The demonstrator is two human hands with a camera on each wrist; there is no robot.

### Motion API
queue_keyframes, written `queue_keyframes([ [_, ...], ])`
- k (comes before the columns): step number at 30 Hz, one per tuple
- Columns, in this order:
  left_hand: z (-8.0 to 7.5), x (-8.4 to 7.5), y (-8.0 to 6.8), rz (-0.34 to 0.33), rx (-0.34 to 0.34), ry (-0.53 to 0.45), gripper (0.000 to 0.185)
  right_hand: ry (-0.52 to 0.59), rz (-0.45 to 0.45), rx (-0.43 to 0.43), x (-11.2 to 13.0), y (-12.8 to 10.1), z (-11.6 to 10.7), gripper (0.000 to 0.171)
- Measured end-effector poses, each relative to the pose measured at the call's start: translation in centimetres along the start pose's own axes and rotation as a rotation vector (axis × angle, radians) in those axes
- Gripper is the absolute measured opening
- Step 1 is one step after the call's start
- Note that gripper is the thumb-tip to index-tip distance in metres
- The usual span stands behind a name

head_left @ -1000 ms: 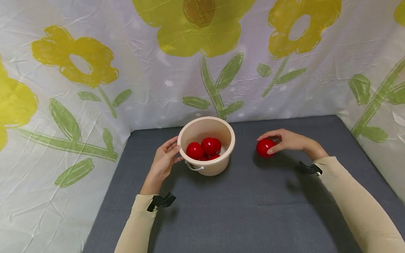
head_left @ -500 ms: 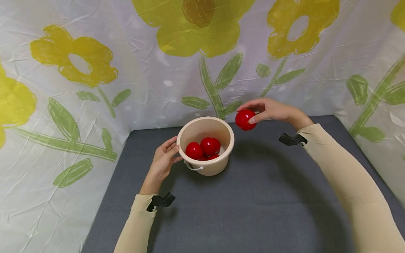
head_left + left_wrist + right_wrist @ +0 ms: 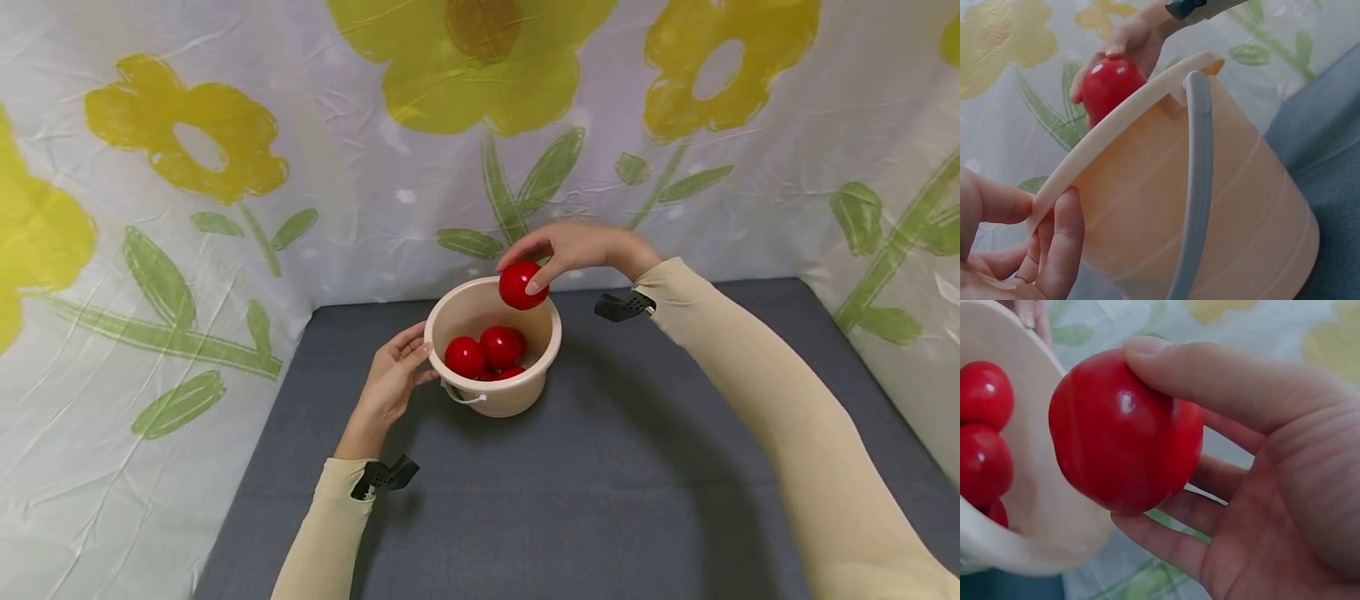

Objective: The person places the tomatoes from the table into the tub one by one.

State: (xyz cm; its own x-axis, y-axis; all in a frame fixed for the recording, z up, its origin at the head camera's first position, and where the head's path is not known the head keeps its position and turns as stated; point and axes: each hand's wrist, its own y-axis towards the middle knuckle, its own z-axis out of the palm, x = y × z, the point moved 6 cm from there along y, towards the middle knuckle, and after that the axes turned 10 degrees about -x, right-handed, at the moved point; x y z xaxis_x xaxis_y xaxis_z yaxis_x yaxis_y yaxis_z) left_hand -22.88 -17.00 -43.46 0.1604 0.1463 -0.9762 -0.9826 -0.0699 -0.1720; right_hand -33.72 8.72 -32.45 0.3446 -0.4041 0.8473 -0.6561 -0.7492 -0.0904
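Observation:
Over the far right rim of a cream plastic bucket [image 3: 510,403], my right hand [image 3: 581,247] holds a shiny red tomato [image 3: 521,287] between thumb and fingers. The right wrist view shows the smooth, faintly lobed tomato [image 3: 1122,434] up close, stem not visible. My left hand [image 3: 387,382] pinches the bucket's left rim, thumb on one side and fingers on the other, as the left wrist view shows at the rim [image 3: 1113,139]. Several more red tomatoes [image 3: 464,357] lie in the bottom of the bucket, partly hidden by its near wall.
A grey handle [image 3: 1199,187] hangs down the bucket's near side. Dark grey cloth covers the table [image 3: 570,500]. Behind and at both sides hangs a pale curtain [image 3: 360,208] printed with yellow flowers, close to the table's back edge.
My right hand has lifted the tomato from the table on the right and carried it up and left to the bucket. The left hand keeps its grip on the rim.

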Motion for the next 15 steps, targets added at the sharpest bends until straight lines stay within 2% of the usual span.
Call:
queue_keyframes([
  [4, 0.0, 0.0, 0.0, -0.001, 0.004, 0.008, 0.050, 0.006, -0.022, 0.073, 0.1, 1.0, 1.4, 0.054],
  [9, 0.1, 0.0, 0.1, 0.000, 0.009, 0.010, 0.051, -0.052, -0.010, 0.132, 0.3, 1.6, 2.8, 0.054],
  [15, -0.1, 0.1, 0.2, 0.001, -0.001, 0.012, 0.050, -0.059, 0.009, 0.199, 0.4, 1.9, 3.9, 0.054],
])
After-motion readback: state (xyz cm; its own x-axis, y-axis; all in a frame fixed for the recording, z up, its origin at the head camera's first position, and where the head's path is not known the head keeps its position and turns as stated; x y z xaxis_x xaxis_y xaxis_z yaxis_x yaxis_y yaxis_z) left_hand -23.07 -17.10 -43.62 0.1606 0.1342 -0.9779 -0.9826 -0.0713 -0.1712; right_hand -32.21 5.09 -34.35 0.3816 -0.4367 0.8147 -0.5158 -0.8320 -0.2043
